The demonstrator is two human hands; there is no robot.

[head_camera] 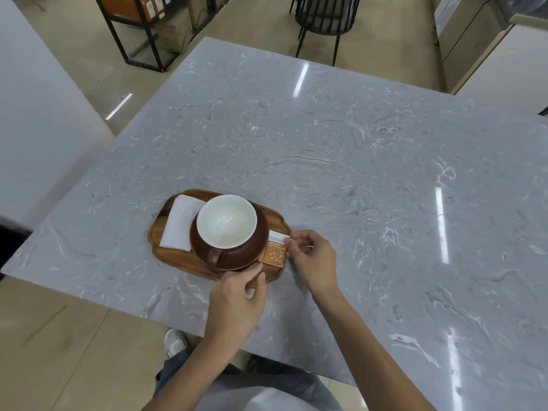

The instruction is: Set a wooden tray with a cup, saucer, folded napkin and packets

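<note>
Wooden tray (178,256) on grey bench (326,143), left to right: folded napkin (181,222), brown cup (226,229) on saucer (237,264), sugar packets (276,250) (light, flimsy; best pinched by edges). Left hand (237,295) and right hand (311,256) each pinch the packets.

A grey marble table (326,137), a black chair (324,16) and a black shelf rack (142,34) holding boxes.

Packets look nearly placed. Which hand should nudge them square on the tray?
Probably the right hand: its fingertips already pinch the packets at the tray's right end. The left hand sits at the near rim.
</note>
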